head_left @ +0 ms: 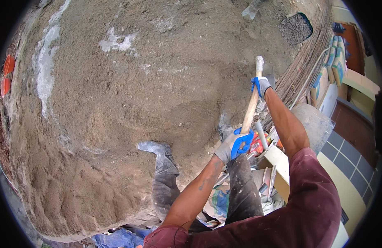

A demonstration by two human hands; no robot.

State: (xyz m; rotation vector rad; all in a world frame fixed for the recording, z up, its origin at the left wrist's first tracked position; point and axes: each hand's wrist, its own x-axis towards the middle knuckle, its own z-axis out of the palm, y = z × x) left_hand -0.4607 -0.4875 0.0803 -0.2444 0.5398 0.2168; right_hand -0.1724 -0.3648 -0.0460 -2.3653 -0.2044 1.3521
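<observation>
My left hand (235, 145), in a grey and blue work glove, is closed around the lower part of a pale wooden hoe handle (251, 110). Higher up the same handle, my gloved right hand (262, 85) grips it near the head. The hoe's whitish socket end points away from me, and its grey blade (269, 71) is partly hidden behind my right hand. Grey-brown sandy mix (178, 91) lies spread beneath the tool and around my feet. My dusty left boot (153, 146) stands on the mix.
A dark tub of gravel (296, 29) stands at the far right, beside long thin rods (304, 62). Stacked bags (336, 58) lie beyond them. An upright pipe (261, 133) and clutter crowd my right leg. Orange buckets (9, 65) sit far left; a boot-like shape (252, 10) shows at the top.
</observation>
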